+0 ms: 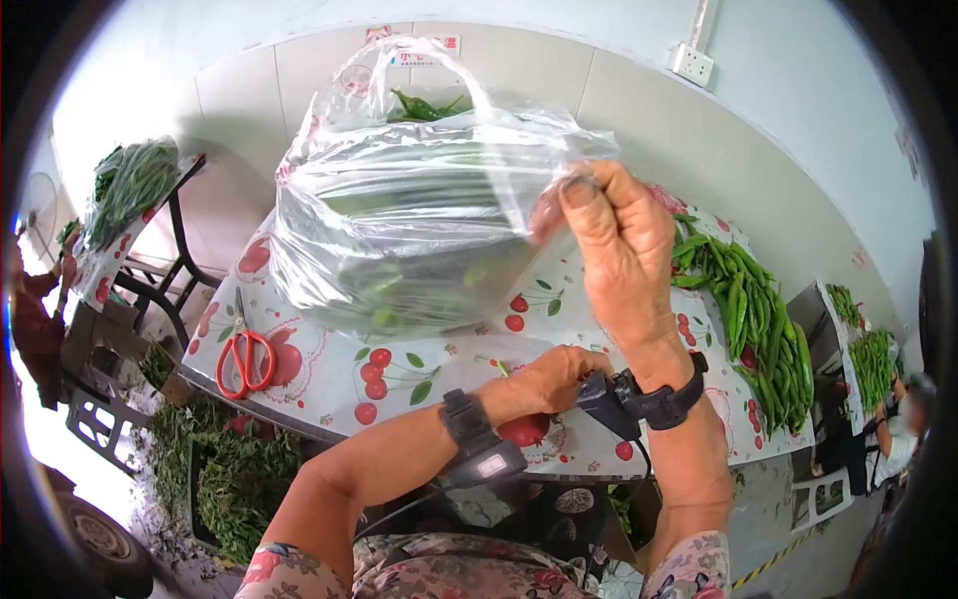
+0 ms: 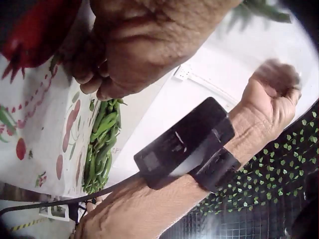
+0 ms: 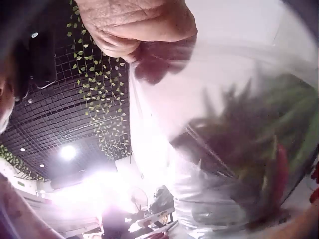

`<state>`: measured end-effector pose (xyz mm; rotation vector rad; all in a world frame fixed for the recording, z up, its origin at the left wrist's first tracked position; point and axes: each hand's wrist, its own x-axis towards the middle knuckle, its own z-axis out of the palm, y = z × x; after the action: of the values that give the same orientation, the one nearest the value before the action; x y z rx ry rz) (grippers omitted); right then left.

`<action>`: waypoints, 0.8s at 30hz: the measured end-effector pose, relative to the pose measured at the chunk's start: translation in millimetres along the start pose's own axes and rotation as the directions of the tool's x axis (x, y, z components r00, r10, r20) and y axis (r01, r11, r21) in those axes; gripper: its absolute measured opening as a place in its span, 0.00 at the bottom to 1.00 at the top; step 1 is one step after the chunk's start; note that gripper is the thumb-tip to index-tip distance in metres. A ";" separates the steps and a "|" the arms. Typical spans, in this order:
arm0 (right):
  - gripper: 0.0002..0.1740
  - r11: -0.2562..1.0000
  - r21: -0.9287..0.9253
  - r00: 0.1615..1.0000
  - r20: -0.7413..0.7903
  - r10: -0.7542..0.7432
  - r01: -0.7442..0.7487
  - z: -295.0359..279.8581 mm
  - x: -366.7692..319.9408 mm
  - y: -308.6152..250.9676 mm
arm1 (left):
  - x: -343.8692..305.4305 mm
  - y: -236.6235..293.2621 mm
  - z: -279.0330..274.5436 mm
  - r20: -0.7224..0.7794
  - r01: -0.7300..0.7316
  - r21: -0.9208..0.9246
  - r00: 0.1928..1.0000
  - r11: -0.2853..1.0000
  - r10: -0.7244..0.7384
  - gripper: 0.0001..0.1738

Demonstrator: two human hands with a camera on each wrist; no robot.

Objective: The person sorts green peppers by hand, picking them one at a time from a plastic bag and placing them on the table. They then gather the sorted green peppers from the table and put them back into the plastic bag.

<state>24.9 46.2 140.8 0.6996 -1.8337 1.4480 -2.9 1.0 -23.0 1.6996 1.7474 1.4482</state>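
A clear plastic bag (image 1: pixel 399 230) bulges with long green peppers on the table. At its right side my right hand (image 1: pixel 629 230) pinches the plastic between thumb and fingers, raised above the tabletop. In the right wrist view, that hand (image 3: pixel 144 30) draws the film taut, and a red pepper (image 3: pixel 281 169) shows among the green ones through the bag (image 3: pixel 204 204). My left hand (image 1: pixel 559 379) is low over the front of the table, below the right wrist. Its fingers hang loosely curled in the left wrist view, where nothing shows in the hand (image 2: pixel 134 55).
Red-handled scissors (image 1: pixel 244 359) lie at the left on the cherry-print tablecloth (image 1: pixel 449 389). Loose green peppers (image 1: pixel 763 329) are heaped at the right. Leafy cuttings (image 1: pixel 239 479) fill the floor at the left. Another person (image 1: pixel 903 429) is at a side table on the far right.
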 end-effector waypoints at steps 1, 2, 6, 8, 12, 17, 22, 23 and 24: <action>0.12 1.000 0.011 1.000 -0.024 0.003 -0.002 -3.1 4.3 -1.2 | -0.6 4.3 -0.4 -0.005 -0.005 -0.173 1.000 0.985 0.004 0.16; 0.12 1.000 0.023 0.999 -0.046 0.007 -0.006 -6.4 9.4 -2.5 | -2.3 7.8 0.7 -0.011 -0.010 -0.341 1.000 0.940 0.007 0.15; 0.15 0.999 0.037 0.996 -0.081 0.037 -0.034 -7.6 29.8 4.2 | -4.5 20.7 3.8 -0.137 -0.079 -0.481 0.990 0.873 0.015 0.13; 0.14 0.995 0.099 0.996 -0.081 0.041 -0.033 2.6 29.6 5.1 | -5.9 29.1 -10.5 0.004 -0.060 0.088 0.998 0.994 0.060 0.10; 0.11 0.991 0.133 1.000 0.025 0.013 -0.016 11.7 12.9 -1.5 | -8.0 31.2 -12.6 -0.016 -0.030 0.020 0.999 0.999 0.031 0.08; 0.14 0.994 0.098 0.959 0.281 0.018 -0.047 18.6 -4.6 -18.3 | 3.5 25.0 -3.8 0.009 0.141 -0.047 0.990 0.989 -0.141 0.09; 0.26 0.977 -0.124 0.816 0.574 -0.071 0.172 49.3 -31.5 -19.0 | 4.5 38.9 -9.1 0.058 0.345 -0.025 0.938 0.938 -0.343 0.12; 0.25 0.970 -0.146 0.789 0.610 -0.065 0.192 55.4 -39.5 -13.0 | 4.1 41.9 -10.0 0.070 0.382 -0.020 0.922 0.924 -0.380 0.12; 0.25 0.963 -0.166 0.761 0.647 -0.056 0.212 61.0 -48.0 -5.8 | 3.4 43.6 -8.0 0.074 0.404 -0.021 0.913 0.915 -0.401 0.13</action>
<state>47.7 -14.6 98.0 1.2920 -2.3482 0.9225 14.7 -8.7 16.7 1.2527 1.8810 1.2118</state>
